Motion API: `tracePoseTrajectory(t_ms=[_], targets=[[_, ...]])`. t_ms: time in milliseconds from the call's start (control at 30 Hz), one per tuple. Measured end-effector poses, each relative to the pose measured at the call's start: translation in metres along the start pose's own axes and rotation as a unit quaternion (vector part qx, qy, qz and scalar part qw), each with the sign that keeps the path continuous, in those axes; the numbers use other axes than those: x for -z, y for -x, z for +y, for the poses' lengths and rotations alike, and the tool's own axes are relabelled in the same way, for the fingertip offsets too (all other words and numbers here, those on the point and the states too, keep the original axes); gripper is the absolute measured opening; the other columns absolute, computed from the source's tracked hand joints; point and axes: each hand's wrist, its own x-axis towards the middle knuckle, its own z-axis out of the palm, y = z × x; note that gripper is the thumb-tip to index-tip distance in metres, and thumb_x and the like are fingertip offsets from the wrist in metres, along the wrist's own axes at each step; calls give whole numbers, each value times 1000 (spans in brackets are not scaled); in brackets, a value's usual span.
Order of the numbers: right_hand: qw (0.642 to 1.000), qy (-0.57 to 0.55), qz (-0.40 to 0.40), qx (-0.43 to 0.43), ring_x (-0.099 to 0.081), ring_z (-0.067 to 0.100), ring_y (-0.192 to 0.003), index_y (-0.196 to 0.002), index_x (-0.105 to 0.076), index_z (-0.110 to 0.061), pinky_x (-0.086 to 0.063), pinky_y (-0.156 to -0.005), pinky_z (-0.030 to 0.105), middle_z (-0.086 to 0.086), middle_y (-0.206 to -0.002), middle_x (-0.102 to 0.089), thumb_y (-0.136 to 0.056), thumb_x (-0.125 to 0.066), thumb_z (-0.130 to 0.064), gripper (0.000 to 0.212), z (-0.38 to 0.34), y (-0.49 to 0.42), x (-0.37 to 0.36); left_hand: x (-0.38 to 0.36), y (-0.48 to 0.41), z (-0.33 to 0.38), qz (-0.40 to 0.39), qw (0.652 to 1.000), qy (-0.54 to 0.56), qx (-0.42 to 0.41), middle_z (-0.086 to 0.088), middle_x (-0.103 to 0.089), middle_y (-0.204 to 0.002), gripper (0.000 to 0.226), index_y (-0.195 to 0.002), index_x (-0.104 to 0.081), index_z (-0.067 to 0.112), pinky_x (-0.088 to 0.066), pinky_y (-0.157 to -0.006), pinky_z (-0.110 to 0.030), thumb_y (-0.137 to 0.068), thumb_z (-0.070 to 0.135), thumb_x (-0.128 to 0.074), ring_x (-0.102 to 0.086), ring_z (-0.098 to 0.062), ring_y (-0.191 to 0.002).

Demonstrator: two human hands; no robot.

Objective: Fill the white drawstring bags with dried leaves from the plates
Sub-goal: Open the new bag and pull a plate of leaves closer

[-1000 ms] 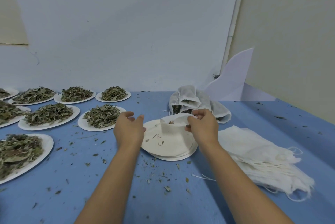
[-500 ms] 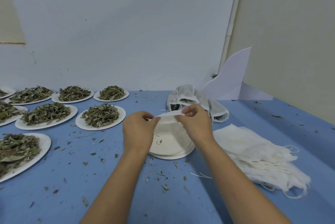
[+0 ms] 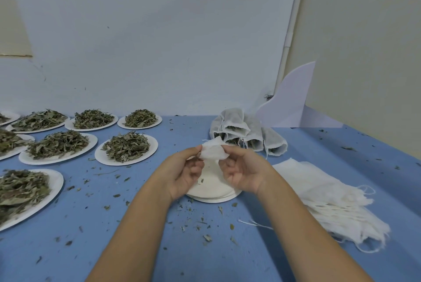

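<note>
Above stacked plates [image 3: 214,199], left hand [image 3: 184,176] and right hand [image 3: 245,173] pinch the bag [image 3: 213,152], apparently by opposite edges.

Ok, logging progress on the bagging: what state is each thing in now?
held bag: looks empty, pinched between both hands
left hand: pinches the bag's left edge
right hand: pinches its right edge
plate stack: bare, a few crumbs
leaf plates: heaped with leaves
filled bags: stuffed, piled by the wall
spare bags: flat, unfilled, stacked

8 leafy plates [image 3: 154,149] (3 cropped)
</note>
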Motion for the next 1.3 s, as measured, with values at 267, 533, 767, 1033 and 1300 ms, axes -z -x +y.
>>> tracePoseTrajectory(t_ms=[267, 533, 767, 1033, 1300], targets=[[992, 98, -59, 59, -36, 10, -57, -78, -55, -18, -28, -51, 20, -3, -62, -44, -81, -59, -21, 5, 0, -1, -12, 0, -7, 0, 10, 984, -142, -106, 2, -44, -57, 15, -75, -57, 12, -26, -34, -18, -86, 20, -65, -38, -8, -43], [961, 176, 20, 212, -55, 10, -68, -79, -60, -14, -43, -56, 19, 0, -74, -62, -81, -57, 2, 16, 12, -6, -19, -9, -4, -6, 136, 898, -345, -237, 2, -66, -76, 12, -80, -58, 14, -42, -58, -26, -86, 22, -64, -64, -5, -57], [862, 352, 133, 339, -66, 20, -61, -88, -59, -2, -53, -59, 36, 15, -87, -65, -89, -50, -24, 24, 31, -14, -37, -7, -4, -11, 251, 747, -469, -398, 5, -52, -67, 12, -88, -49, 17, -33, -43, -15, -84, 11, -58, -46, -8, -54], [618, 610, 155, 472, -60, 24, -93, -109, -63, -9, -46, -78, 37, 7, -102, -67, -88, -49, -7, 26, 39, -34, -75, 22, -14, 29, 307, 707, -432, -468, 5, -51, -91, 16, -97, -46, 17, -34, -57, -12, -92, 2, -41, -44, -6, -71], [881, 413, 13, 229, -47, 27, -129, -140, -42, -4, -39, -105, 36, 12, -144, -44, -90, -56, -48, 68, 40, -78, -134, 78, -31, 96, 426, 726, -324, -431, -6, -57, -98, 34, -122, -55, 13, -33, -64, -30, -102, 16, -27, -49, -22, -80]])
